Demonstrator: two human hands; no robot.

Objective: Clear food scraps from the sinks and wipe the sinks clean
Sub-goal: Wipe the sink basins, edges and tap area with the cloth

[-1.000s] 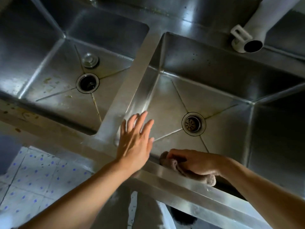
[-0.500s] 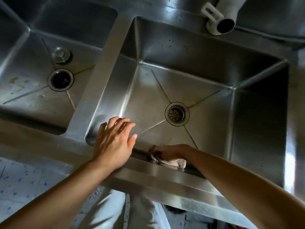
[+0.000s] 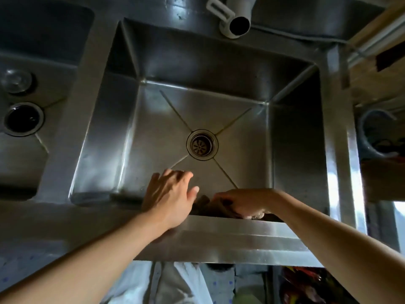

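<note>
Down in the right sink (image 3: 219, 69), a brownish cloth (image 3: 210, 206) sits low against the near wall. The right hand (image 3: 245, 202) is on top of it, with its fingers (image 3: 221, 197) curled around the cloth. The left hand (image 3: 168, 198) is just beside the cloth, on its left. That hand reaches over the front rim, its fingers (image 3: 175, 175) are straight and a little apart, and it holds nothing.

The steel surface (image 3: 219, 238) runs along the front and between the two sinks. The left sink (image 3: 24, 161) shows at the edge, with a dark open drain hole (image 3: 23, 119) and a round plug (image 3: 16, 81) lying just behind it. A white spout (image 3: 237, 17) hangs over the back of the right sink. A round drain (image 3: 202, 144) with a strainer sits in the middle of the right sink's floor, well ahead of both hands. On the far right are a wooden board (image 3: 377, 69) and a bluish bowl (image 3: 372, 137).

The cloth looks dark, soft and bunched up, and the hand and the rim hide most of it.
</note>
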